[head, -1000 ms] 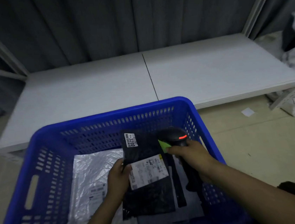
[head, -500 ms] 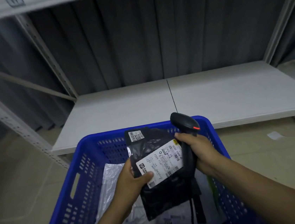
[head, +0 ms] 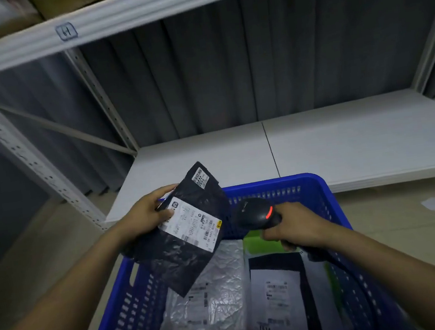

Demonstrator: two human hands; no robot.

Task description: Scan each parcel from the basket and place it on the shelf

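Black parcel (head: 180, 231) tilted above the blue basket (head: 331, 200), its labelled edge pinched by my left hand (head: 146, 216), my right hand (head: 295, 223) curled round the scanner (head: 256, 214) just beside it, silver parcel (head: 215, 295) lying in the basket, white shelf (head: 344, 145) beyond.

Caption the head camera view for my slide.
Left hand holds a black parcel above the blue basket while the right hand grips a scanner.

Grey pleated curtain (head: 254, 65) behind white metal racking. Perforated upright (head: 30, 170) left, diagonal brace (head: 66, 130). White lower shelf board (head: 345, 150), upper shelf beam (head: 139, 8). Beige floor (head: 406, 211), paper scrap (head: 433, 204). Dim light.
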